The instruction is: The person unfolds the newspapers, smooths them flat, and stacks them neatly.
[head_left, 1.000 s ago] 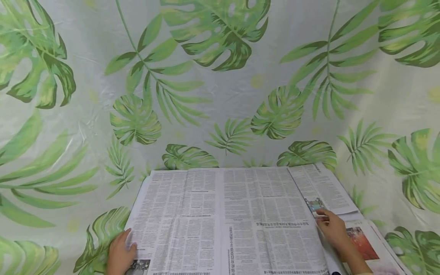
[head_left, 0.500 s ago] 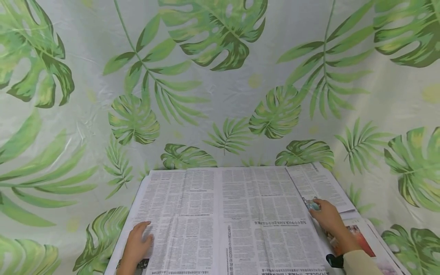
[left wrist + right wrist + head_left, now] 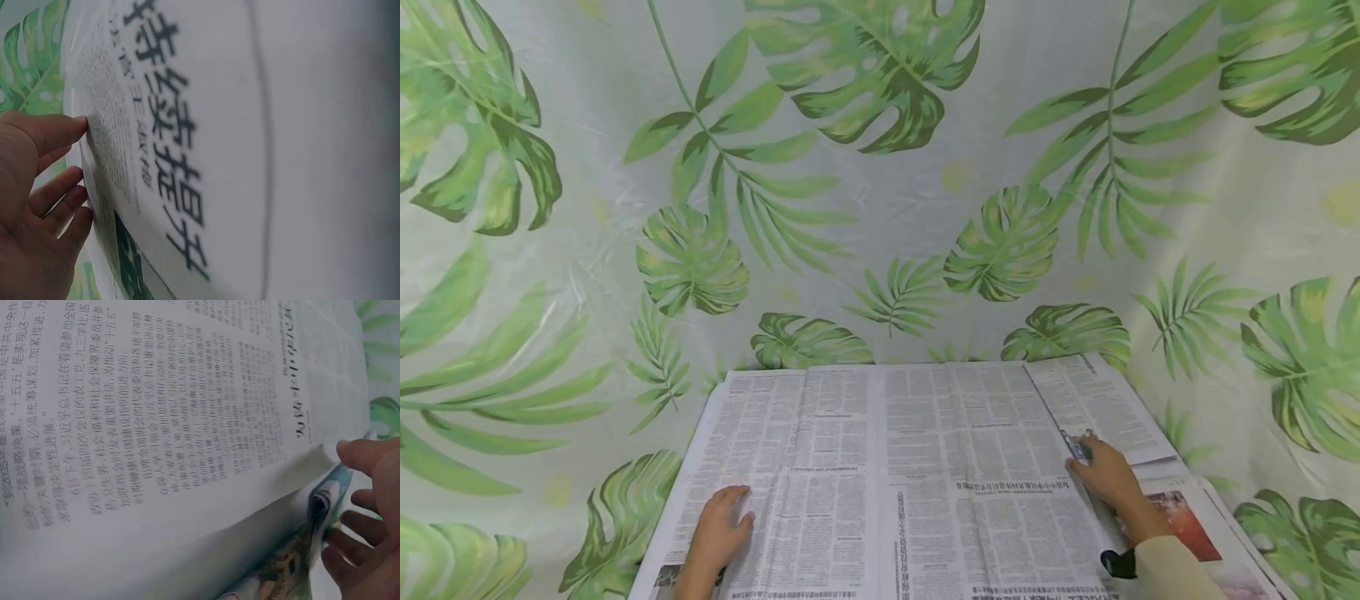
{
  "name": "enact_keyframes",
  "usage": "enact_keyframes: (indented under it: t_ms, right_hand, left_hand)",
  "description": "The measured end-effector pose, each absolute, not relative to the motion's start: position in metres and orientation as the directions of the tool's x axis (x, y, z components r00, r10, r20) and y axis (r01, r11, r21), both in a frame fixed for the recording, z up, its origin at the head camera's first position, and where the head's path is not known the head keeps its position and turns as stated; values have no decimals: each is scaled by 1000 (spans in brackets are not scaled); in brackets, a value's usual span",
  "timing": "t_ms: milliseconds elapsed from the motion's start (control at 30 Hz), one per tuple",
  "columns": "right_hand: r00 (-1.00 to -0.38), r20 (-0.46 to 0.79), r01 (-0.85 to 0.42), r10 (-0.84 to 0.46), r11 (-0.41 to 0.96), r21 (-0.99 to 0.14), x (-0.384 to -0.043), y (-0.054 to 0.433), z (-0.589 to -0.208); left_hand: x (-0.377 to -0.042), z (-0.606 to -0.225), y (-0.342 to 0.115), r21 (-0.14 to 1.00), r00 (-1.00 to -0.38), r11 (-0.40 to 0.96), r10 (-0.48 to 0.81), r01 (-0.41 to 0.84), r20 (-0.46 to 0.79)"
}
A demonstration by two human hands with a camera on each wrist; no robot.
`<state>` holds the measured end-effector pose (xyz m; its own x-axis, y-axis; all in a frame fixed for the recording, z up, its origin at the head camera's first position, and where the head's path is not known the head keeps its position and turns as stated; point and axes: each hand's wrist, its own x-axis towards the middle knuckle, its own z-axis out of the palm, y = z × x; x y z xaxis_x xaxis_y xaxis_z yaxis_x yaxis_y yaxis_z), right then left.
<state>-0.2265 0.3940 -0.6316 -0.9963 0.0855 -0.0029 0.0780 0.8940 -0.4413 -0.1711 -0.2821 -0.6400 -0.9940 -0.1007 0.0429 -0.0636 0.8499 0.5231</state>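
Note:
A newspaper [image 3: 820, 467] lies spread flat, with dense columns of print. Over its left part is my left hand [image 3: 717, 533], fingers loosely bent. In the left wrist view, the thumb and fingertips of this hand [image 3: 37, 206] meet the printed sheet. At the right edge of the spread, my right hand [image 3: 1108, 479] holds the margin. The right wrist view has that edge raised and bent, with the thumb of my right hand [image 3: 375, 506] on its upper side and the curled fingers below, beside a coloured fold.
Under the right edge lie more newspaper pages [image 3: 1131, 421]. A page with a red picture [image 3: 1187, 525] sticks out at the right. Behind and around hangs a pale leaf-patterned sheet [image 3: 887, 208]. A dark device [image 3: 1117, 564] sits at my right wrist.
My left hand has moved right, from the newspaper's left edge onto its printed part. My right hand has shifted slightly left and up along the right edge.

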Motion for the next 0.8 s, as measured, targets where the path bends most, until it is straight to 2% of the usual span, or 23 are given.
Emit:
enact_keyframes:
  t_ms: [100, 433, 800]
  right_hand:
    - [-995, -5, 92, 100, 893, -440, -229, 394, -638]
    - [-976, 116, 112, 182, 888, -446, -234, 398, -656]
    - [-960, 101, 186, 260, 868, -461, -237, 393, -655]
  left_hand:
    - [-172, -642, -283, 497, -992, 863, -121, -91, 28]
    - [-176, -640, -284, 499, -992, 860, -125, -106, 4]
    - [-175, -645, -285, 516, -992, 851, -122, -99, 12]
